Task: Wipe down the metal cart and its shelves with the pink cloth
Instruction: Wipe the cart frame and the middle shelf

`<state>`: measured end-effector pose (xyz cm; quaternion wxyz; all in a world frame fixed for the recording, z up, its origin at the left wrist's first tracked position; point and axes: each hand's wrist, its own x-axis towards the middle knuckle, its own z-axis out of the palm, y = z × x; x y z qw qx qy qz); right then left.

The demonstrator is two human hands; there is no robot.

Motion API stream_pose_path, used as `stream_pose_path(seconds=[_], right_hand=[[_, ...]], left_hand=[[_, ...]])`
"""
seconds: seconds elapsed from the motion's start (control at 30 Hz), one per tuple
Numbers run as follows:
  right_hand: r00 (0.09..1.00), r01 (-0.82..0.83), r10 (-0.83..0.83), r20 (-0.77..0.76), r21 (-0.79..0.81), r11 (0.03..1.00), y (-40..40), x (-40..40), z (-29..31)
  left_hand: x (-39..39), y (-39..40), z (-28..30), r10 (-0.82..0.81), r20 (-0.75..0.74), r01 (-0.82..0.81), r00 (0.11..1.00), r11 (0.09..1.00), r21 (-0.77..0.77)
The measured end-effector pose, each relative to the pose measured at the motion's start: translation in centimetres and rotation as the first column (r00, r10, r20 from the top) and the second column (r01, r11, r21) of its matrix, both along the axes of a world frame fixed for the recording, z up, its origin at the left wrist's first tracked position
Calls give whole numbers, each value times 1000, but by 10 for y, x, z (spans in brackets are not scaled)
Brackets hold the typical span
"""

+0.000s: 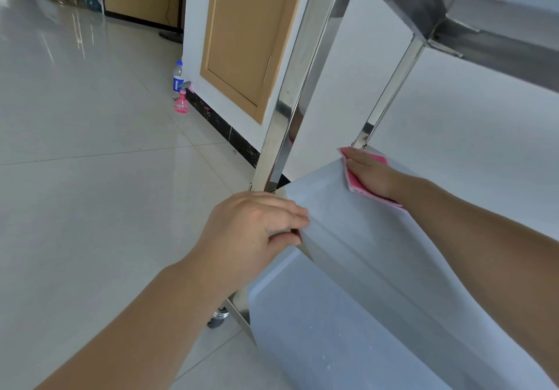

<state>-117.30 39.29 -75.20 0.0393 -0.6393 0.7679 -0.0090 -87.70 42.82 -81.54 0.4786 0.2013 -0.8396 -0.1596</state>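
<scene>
The metal cart fills the right half of the head view, with a shiny near post (290, 108) and a far post (390, 93). Its middle shelf (357, 232) runs from the centre towards the lower right, and the bottom shelf (317, 329) lies below it. The pink cloth (352, 182) lies flat at the far left corner of the middle shelf. My right hand (370, 174) presses on the cloth with straight fingers. My left hand (257, 226) grips the near corner edge of the middle shelf, fingers over the rim and thumb under it.
A caster wheel (218, 318) stands under the cart's near corner on the tiled floor (90, 177). A pink spray bottle (182, 102) and a clear drink bottle (178, 79) stand by the white wall, beside a wooden cabinet door (248, 44).
</scene>
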Motion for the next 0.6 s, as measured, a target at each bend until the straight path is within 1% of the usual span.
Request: stream_pose_path(seconds=[0.03,0.1,0.17,0.27,0.37,0.5,0.6], right_hand=[[999,-46,46,-29,7,999,3,7,-1],[992,-119,119,-38,9,993,10,23,-3],[986,-165,165,-26,7,986,17,36,-5],[990,-139,139,0,28,990,26,46,0],[993,-118,119,-13,43,992,32,55,6],[980,-185,189,-56,73,980,50,77,6],[973,-221,225,-43,83,972,64,106,7]], left_hand=[[0,1,1,4,-1,-4,1000,1000,3],[2,6,2,13,16,-13,1000,1000,3],[6,9,4,15,71,-14,997,1000,-18],[19,12,4,-16,152,16,988,1000,2],[41,11,6,14,178,-14,984,1000,-5],[63,10,8,60,204,-66,977,998,21],[68,11,8,45,252,-62,967,996,62]])
